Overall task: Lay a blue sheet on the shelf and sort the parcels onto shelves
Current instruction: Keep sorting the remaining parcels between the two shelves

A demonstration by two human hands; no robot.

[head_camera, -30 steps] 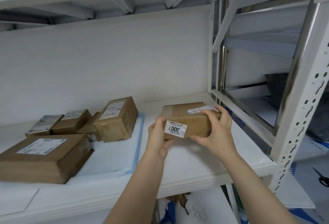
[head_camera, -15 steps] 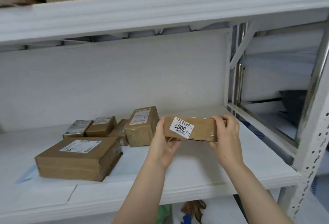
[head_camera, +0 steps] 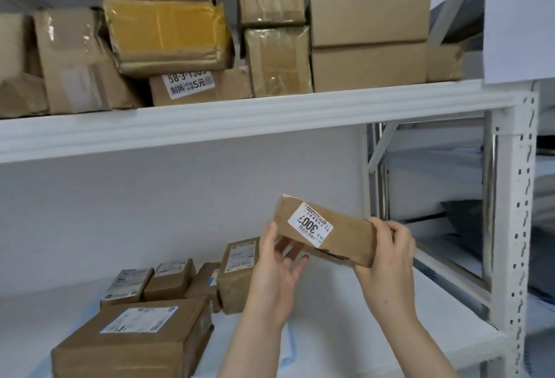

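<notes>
Tilted and raised since before: held parcel. We see right grip clamped on its end, left grip splayed loose underneath. Five other parcels on lower shelf.

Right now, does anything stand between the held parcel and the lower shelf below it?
Nothing visible does. The parcel, gripped by the right hand, hangs over a bare part of the lower shelf; the other parcels stand further left.

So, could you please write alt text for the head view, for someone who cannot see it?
The right hand grips one end of a tilted brown parcel labelled 3007; the left hand reaches under the other end. More parcels lie on the lower shelf; boxes crowd the upper shelf.
</notes>
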